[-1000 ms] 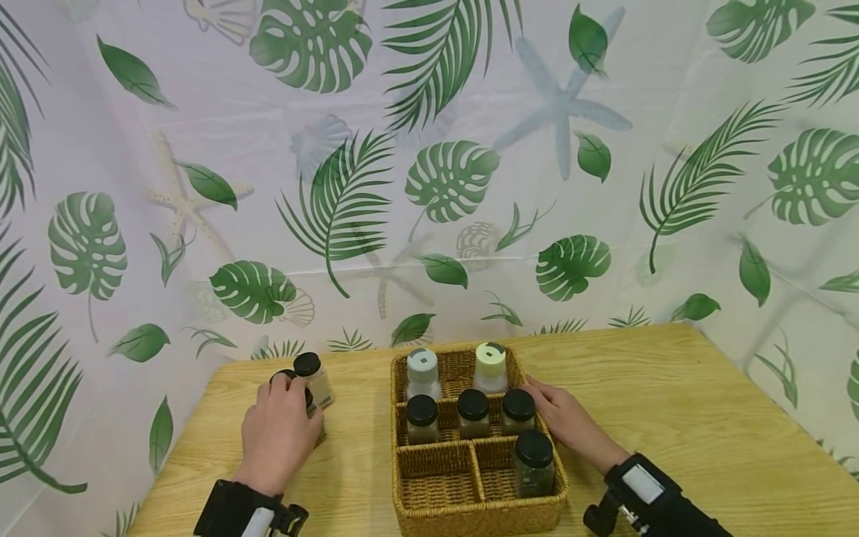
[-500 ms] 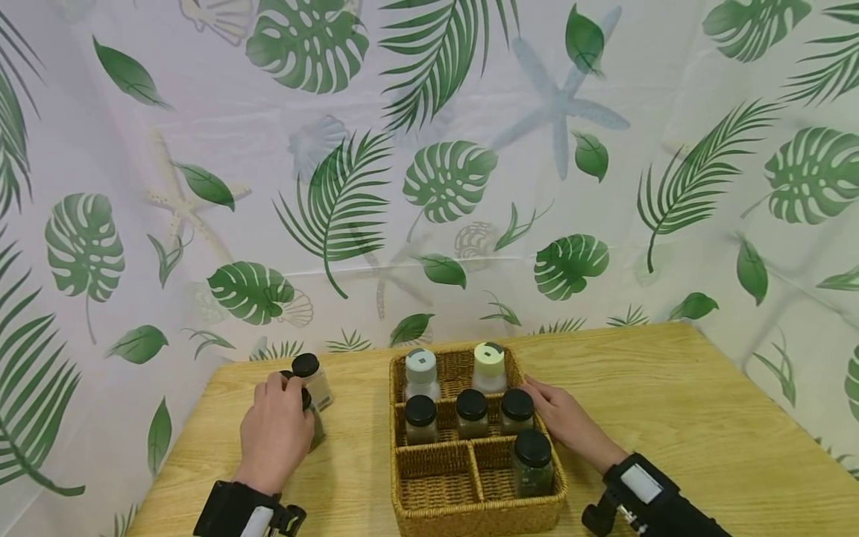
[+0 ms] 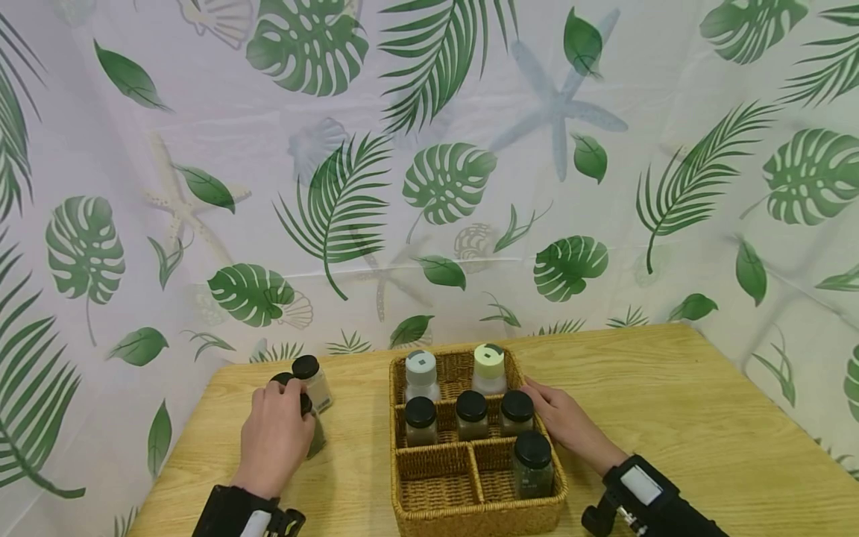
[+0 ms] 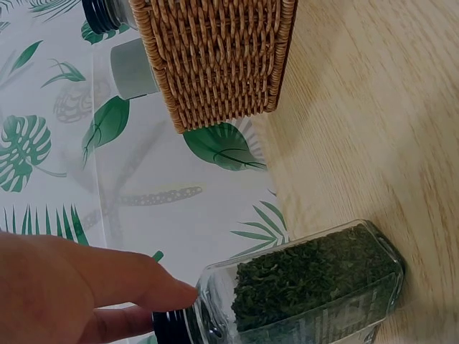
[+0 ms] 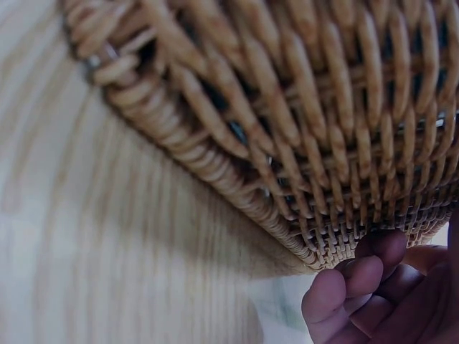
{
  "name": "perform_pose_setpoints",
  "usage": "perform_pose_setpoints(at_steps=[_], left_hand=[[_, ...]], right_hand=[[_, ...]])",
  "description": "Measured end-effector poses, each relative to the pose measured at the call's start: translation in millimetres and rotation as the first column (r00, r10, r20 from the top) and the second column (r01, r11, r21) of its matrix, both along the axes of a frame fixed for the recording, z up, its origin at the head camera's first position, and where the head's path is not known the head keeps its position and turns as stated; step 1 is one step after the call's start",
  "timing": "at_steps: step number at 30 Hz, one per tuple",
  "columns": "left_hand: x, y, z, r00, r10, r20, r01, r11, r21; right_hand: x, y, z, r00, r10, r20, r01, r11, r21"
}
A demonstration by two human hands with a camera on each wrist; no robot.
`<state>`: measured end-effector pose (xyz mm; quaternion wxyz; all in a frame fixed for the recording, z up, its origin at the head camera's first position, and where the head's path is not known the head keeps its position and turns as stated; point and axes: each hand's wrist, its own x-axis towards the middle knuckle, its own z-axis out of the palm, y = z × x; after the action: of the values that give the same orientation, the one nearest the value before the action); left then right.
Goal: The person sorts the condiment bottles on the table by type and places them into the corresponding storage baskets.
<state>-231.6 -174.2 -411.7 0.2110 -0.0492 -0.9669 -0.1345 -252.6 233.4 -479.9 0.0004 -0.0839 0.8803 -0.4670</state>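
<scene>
My left hand (image 3: 274,440) pinches the black lid of a clear spice jar (image 4: 315,287) filled with dried green herbs, left of the basket. In the left wrist view the thumb and a finger sit at its lid, and the jar's base reaches over the wood. Just behind that hand stand a black-lidded clear jar (image 3: 318,389) and another black lid (image 3: 283,378), mostly covered by the fingers. My right hand (image 3: 570,421) holds the right side of the woven basket (image 3: 479,514); in the right wrist view its curled fingers (image 5: 362,276) lie against the wicker wall.
The basket's back row holds a white-capped jar (image 3: 421,373) and a yellow-capped jar (image 3: 489,365). Three black-lidded jars (image 3: 473,414) fill the middle row. A herb jar (image 3: 533,466) stands front right. A leaf-printed cloth (image 3: 429,313) hangs behind the wooden table (image 3: 705,432).
My left hand has shifted slightly left, and more of the herb jar shows beside and below its fingers. The right hand and basket stay in place.
</scene>
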Motion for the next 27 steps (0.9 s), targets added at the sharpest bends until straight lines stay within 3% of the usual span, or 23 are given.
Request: perform_pose_setpoints(at_steps=[13, 19, 27], left_hand=[[1.4, 1.7, 4.8, 1.0, -0.02, 0.007, 0.019, 0.999, 0.032], [7.9, 10.1, 16.8, 1.0, -0.024, -0.018, 0.024, 0.999, 0.036], [23.4, 26.0, 37.4, 0.992, -0.081, -0.094, 0.083, 0.996, 0.016]], right_hand=[[-2.9, -1, 0.2, 0.998, -0.006, 0.062, 0.008, 0.999, -0.038], [-2.4, -1, 0.6, 0.999, -0.01, 0.044, 0.011, 1.0, -0.015], [-4.0, 0, 2.4, 1.0, -0.002, 0.022, 0.002, 1.0, 0.008]])
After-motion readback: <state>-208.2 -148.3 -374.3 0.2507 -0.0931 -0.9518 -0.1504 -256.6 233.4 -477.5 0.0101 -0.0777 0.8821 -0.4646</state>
